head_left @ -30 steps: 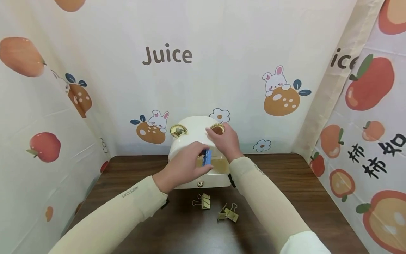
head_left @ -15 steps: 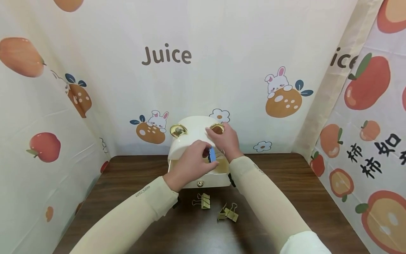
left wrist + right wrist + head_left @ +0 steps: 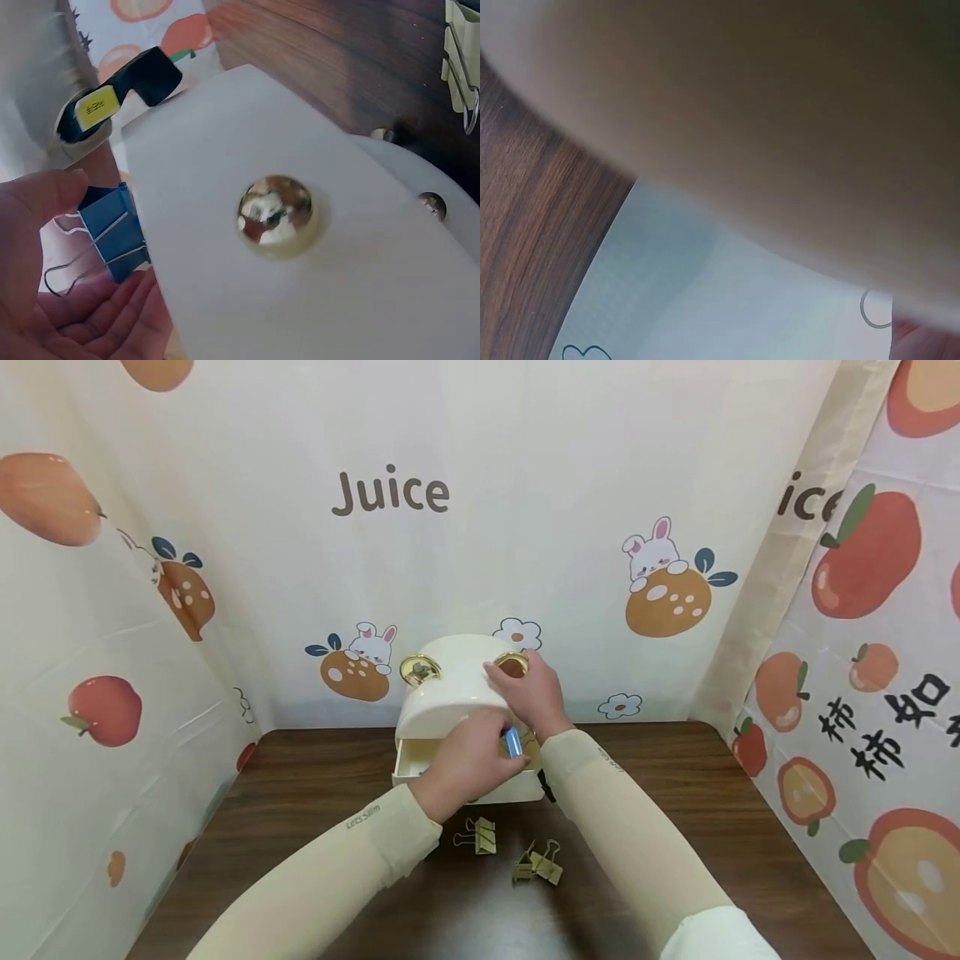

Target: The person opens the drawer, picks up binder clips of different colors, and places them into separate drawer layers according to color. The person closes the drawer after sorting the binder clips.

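Blue clip (image 3: 513, 742) shifted R and slightly down vs. 0.5 s ago, carried in L hand (image 3: 474, 753); now held at R part of pulled-out drawer (image 3: 517, 790), contact w/ drawer not determinable; clip not let go, so handling judged unfinished. Clip body smooth, tilted, w/ silver wire handles; pinched betw. L thumb and fingers, opened only to clip's width. R gold disc (image 3: 513, 665) spanned by curled thumb & fingers of R hand (image 3: 536, 695), position unchanged; R-wrist view mostly blocked, firmness of hold n/d. Gold knob (image 3: 275, 212) seen up close on drawer front, L-wrist view; white box (image 3: 457, 658) set approx. mid-way along far edge of worktop (image 3: 330, 772); single gold clip (image 3: 485, 837) and gold pair (image 3: 547, 866) laid in front of drawer, away from far edge; fruit-print cloth (image 3: 495, 552) hung behind that edge.
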Tool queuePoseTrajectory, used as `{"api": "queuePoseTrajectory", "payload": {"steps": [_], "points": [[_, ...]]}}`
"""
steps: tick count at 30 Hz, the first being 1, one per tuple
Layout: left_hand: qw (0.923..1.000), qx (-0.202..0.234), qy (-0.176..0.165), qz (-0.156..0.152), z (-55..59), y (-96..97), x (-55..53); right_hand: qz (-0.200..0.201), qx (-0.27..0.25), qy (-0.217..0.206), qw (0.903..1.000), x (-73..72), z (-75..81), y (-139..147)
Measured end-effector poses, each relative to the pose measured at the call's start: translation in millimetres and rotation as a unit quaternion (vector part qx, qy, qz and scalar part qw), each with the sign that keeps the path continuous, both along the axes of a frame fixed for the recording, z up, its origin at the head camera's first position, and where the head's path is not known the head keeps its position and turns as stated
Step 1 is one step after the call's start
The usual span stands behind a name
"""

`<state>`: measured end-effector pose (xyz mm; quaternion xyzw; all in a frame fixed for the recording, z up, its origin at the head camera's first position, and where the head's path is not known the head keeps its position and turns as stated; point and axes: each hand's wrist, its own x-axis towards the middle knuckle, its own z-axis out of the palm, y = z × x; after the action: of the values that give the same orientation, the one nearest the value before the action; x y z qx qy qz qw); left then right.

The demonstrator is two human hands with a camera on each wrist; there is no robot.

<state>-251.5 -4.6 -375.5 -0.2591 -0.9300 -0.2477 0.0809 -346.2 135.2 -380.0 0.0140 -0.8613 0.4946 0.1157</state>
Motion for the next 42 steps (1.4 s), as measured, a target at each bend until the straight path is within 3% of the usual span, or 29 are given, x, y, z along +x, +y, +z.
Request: {"api": "queuePoseTrajectory", "payload": {"steps": [5, 12, 20, 25, 31, 37, 42], "points": [[0.9998, -0.017, 0.008, 0.011, -6.3, 5.1, -1.5, -0.002, 0.004, 0.007, 1.0000, -0.3, -1.6, -0.2], [0.9995, -0.025, -0.011, 0.018, -12.8, 11.8, -3.6, -0.006, 0.010, 0.020, 0.9997, -1.6, -2.0, -1.0], [0.9965, -0.039, -0.053, 0.051, -12.1, 19.2, -2.9, -0.004, 0.001, 0.010, 0.9999, -0.9, -0.9, -1.3], [0.9946, -0.070, -0.049, 0.058, -12.6, 19.8, -2.6, -0.004, 0.000, 0.005, 1.0000, -1.3, -0.6, -1.0], [0.9956, -0.058, -0.052, 0.051, -13.4, 18.5, -2.4, -0.002, -0.002, 0.003, 1.0000, 0.4, 1.1, -1.4], [0.9966, -0.054, -0.040, 0.047, -9.2, 15.4, 2.9, -0.002, -0.001, 0.001, 1.0000, 0.7, 0.8, -2.0], [0.9978, -0.029, -0.034, 0.049, 2.7, 10.6, 12.9, -0.002, 0.001, -0.002, 1.0000, 0.2, 1.0, -0.8]]}}
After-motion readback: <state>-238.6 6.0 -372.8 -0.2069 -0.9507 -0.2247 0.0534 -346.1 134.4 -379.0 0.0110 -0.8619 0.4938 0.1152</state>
